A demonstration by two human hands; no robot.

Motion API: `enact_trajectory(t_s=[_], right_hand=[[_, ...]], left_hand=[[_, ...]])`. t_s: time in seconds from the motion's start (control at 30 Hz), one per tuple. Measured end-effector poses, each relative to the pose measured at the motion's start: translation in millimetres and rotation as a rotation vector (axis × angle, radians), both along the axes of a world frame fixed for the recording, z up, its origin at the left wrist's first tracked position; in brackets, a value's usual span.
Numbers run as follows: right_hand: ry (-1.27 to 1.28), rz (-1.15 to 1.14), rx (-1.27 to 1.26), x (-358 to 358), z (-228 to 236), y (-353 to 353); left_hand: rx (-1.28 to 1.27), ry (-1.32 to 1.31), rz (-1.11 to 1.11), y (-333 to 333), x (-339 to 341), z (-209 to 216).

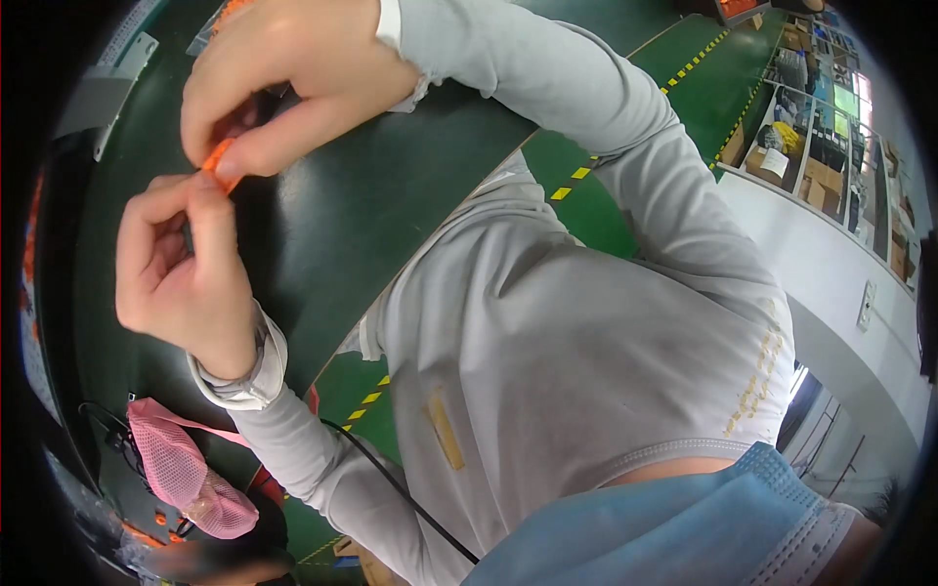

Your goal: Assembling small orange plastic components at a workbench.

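A small bright orange piece (224, 163) is held between the fingertips of both hands, above the dark green tabletop (342, 210). My left hand (186, 264) pinches its lower end between thumb and forefinger, with the other fingers curled in. From above, my right hand (303, 73) grips the upper end with thumb and fingers. Fingertips cover much of the piece, so its exact kind cannot be made out.
A clear plastic bag with orange pieces (223, 18) lies beyond my right hand. Pink mesh fabric (181, 469) and dark cables (117, 439) are at the lower left, near a partly seen person (220, 565). A black cord (401, 488) crosses my left arm. Stocked shelves (821, 137) stand at the right.
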State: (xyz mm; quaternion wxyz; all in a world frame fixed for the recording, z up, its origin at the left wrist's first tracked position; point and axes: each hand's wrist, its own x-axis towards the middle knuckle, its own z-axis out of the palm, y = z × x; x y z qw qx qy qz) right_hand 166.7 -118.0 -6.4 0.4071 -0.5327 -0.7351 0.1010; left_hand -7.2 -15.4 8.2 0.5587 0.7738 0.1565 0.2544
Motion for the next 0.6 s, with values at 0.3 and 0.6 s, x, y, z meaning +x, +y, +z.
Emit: enact_trajectory(t_s=[0.3,0.6], right_hand=[[0.326,0.035,0.045,9.2,5.6,5.3],[0.161,0.040,0.270,5.9,4.2,6.1]], left_hand=[[-0.180,0.060,0.011,6.3,1.6,1.6],[-0.233,0.121,-0.070,11.0,-2.6,4.0]])
